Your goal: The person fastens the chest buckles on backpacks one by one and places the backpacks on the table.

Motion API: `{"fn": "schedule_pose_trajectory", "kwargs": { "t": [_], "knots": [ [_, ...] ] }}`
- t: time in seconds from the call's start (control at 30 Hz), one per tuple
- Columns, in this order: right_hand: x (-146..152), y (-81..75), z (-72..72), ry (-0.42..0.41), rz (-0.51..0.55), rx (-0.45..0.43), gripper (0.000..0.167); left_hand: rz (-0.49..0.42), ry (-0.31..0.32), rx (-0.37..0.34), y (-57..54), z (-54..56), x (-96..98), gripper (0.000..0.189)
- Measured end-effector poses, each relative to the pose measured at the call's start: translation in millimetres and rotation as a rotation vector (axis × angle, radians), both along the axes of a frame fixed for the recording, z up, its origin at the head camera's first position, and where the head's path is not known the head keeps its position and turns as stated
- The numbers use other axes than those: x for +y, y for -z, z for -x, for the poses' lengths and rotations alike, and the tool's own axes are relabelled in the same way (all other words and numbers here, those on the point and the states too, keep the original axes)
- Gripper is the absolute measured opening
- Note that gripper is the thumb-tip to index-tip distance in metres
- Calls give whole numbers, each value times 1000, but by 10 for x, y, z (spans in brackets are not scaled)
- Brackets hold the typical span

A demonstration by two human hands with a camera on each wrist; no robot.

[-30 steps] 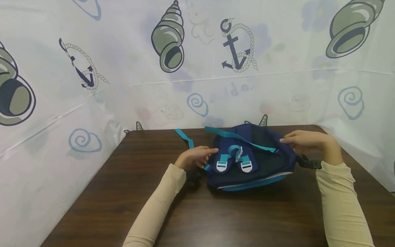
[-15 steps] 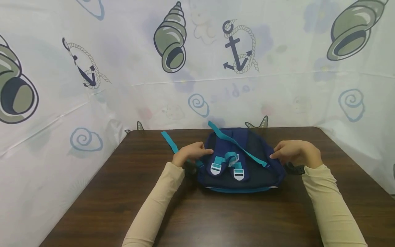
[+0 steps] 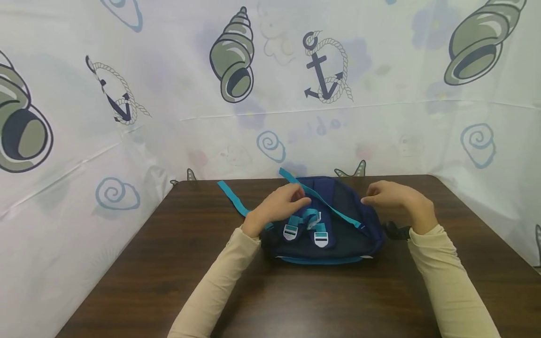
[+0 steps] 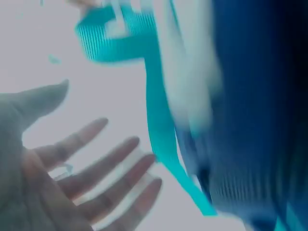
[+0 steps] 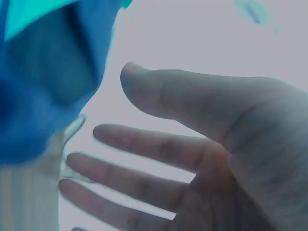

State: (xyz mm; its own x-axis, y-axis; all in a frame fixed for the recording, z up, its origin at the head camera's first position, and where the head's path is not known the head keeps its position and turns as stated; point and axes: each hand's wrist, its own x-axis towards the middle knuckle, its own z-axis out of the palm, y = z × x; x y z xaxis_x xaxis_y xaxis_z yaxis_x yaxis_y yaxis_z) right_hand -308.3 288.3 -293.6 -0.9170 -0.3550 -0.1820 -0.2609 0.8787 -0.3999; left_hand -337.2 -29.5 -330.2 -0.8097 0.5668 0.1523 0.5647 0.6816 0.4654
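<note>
A navy backpack (image 3: 334, 225) with teal trim lies flat on the dark wooden bench (image 3: 169, 281), near its far edge, straps side up; a teal strap (image 3: 321, 199) runs diagonally across it, and another strap end (image 3: 231, 197) trails onto the bench to its left. The left hand (image 3: 281, 206) hovers over the backpack's left part, just above the teal handle loop (image 3: 310, 217), fingers (image 4: 96, 168) spread and relaxed, holding nothing; the right hand (image 3: 390, 199) hovers at the backpack's right edge, fingers (image 5: 144, 144) likewise straight and apart, gripping nothing.
</note>
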Motion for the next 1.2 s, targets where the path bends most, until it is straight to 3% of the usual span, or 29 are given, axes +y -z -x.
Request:
{"fn": "schedule_pose_trajectory", "kwargs": {
  "t": [0.07,0.13,0.3,0.43,0.6,0.77,0.87,1.07,1.2],
  "knots": [
    [-149,-21,-15,-46,24,33,38,-22,91,-1,18,-43,101,35],
    [-319,13,-16,-103,56,29,34,-15,134,-11,54,-79,178,37],
    [-712,201,12,-253,104,-22,32,9,160,-51,154,-68,216,34],
    [-885,347,60,-323,149,-13,34,-66,159,-80,123,-44,158,23],
    [-939,475,108,-303,215,9,41,-195,191,-171,17,-14,86,15],
    [-936,491,130,-352,253,80,23,-225,197,-219,-45,21,20,16],
    [-903,419,122,-348,287,130,17,-221,180,-213,-93,18,-36,22],
    [-805,214,49,-254,318,173,18,-188,177,-165,-173,3,-91,32],
    [-709,121,16,-190,333,243,20,-246,135,-109,-209,18,-146,32]
  ]
}}
